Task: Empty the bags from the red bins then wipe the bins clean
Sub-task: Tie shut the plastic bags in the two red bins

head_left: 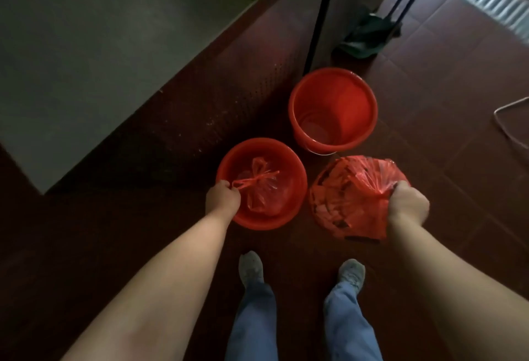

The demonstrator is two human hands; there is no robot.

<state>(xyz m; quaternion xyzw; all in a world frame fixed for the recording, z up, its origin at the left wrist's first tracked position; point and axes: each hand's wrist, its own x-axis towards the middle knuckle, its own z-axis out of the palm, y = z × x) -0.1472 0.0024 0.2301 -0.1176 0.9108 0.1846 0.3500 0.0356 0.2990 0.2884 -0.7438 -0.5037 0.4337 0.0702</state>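
The left hand (pixel 222 196) pinched the knotted small red plastic bag (pixel 262 189) inside the near round red plastic bin (pixel 297 189); the right hand (pixel 408 203) gripped a full red plastic bag (pixel 346 197) beside it, near the empty far red bin (pixel 333 108).

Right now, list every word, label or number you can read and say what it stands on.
None can be read.
Full red bag, in the right hand: dark marks on its contents, too blurred to read.
Small red bag, near red bin, far red bin: no print shows.
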